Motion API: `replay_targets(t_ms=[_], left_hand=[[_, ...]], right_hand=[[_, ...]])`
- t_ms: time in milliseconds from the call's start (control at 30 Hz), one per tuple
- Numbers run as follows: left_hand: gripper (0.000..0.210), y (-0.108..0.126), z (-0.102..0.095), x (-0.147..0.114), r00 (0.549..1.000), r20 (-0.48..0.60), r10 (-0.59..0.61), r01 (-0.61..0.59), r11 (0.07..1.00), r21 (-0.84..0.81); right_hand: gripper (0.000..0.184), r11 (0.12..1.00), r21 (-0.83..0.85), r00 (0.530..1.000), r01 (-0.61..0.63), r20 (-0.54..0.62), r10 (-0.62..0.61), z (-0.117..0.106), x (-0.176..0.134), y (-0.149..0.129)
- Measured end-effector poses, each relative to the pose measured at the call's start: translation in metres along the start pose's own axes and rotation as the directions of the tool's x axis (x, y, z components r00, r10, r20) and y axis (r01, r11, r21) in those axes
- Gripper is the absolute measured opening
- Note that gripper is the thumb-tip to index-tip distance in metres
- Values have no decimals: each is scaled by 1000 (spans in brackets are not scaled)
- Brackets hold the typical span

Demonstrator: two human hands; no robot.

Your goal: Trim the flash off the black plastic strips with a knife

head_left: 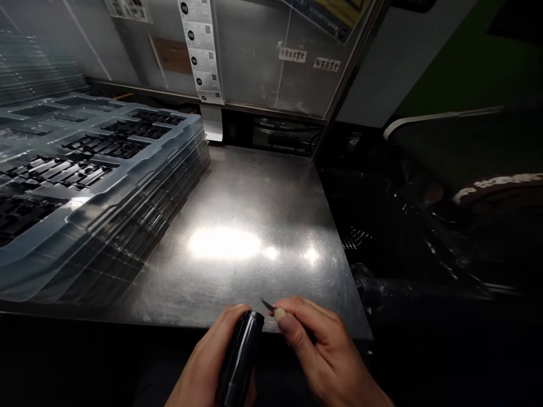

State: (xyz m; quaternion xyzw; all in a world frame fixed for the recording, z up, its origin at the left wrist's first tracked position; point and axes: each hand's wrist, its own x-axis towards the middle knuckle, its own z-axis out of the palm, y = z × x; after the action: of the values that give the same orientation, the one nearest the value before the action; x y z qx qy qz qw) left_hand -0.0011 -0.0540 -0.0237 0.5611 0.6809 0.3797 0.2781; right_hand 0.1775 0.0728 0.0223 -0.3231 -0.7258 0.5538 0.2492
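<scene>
Black cylindrical part (pixel 240 356) is sitting upright in the left hand (pixel 207 367), fingers wrapping around it at the steel table's (pixel 237 192) near edge. Right hand (pixel 322 350) is pinching a thin pointed blade (pixel 268 306) just beside its top. Stacked clear trays (pixel 139 186) holding black parts (pixel 76 164) are lying at left.

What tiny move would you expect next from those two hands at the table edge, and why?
Probably bringing the small blade against the end of the black cylindrical part. The left hand grips the part, the right hand pinches the blade, its tip just beside the top rim.
</scene>
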Motion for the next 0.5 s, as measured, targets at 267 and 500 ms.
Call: replay_targets(t_ms=[267, 500], left_hand=[[68, -11, 5, -6, 1000, -2, -20, 20, 997, -68], [61, -8, 1, -5, 999, 7, -48, 49, 995, -90]], right_hand=[[32, 961, -233, 987, 146, 106, -125, -7, 2, -4], [29, 902, -366, 974, 228, 82, -213, -10, 4, -5]])
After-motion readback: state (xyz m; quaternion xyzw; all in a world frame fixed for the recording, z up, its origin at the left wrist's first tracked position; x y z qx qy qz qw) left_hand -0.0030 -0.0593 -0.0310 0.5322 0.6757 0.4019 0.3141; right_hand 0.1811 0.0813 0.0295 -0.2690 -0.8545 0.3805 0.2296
